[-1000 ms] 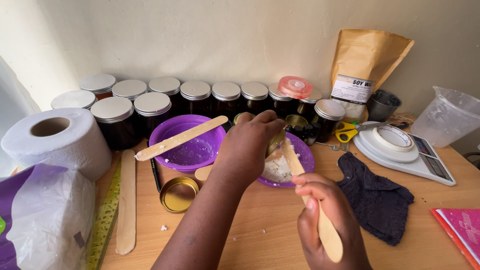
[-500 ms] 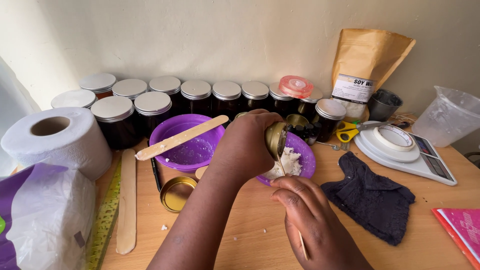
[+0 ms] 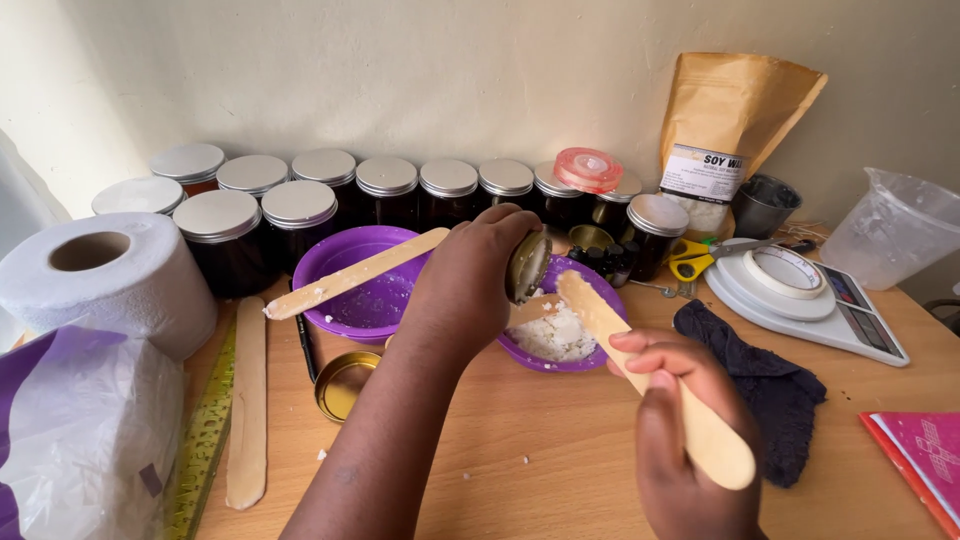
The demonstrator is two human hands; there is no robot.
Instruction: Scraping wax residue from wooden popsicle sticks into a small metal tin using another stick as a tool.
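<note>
1. The left hand (image 3: 480, 275) grips a small round tin (image 3: 527, 266) — tilted on its side above the purple plate (image 3: 600, 352) of white wax flakes (image 3: 560, 335).
2. The right hand (image 3: 680, 420) is closed round a wooden stick (image 3: 640, 375), its tip just beside the tin's mouth.
3. A purple bowl (image 3: 365, 290) sits behind on the worktop (image 3: 540, 480) — another stick across it.

Plain cream-painted wall (image 3: 420, 70) runs behind everything, a bit scuffed and uneven, with soft daylight coming in from the left side. The surface is a light wooden table (image 3: 540, 470) with a smooth laminate look, pushed right against that wall. Floor isn't visible at all.
</note>
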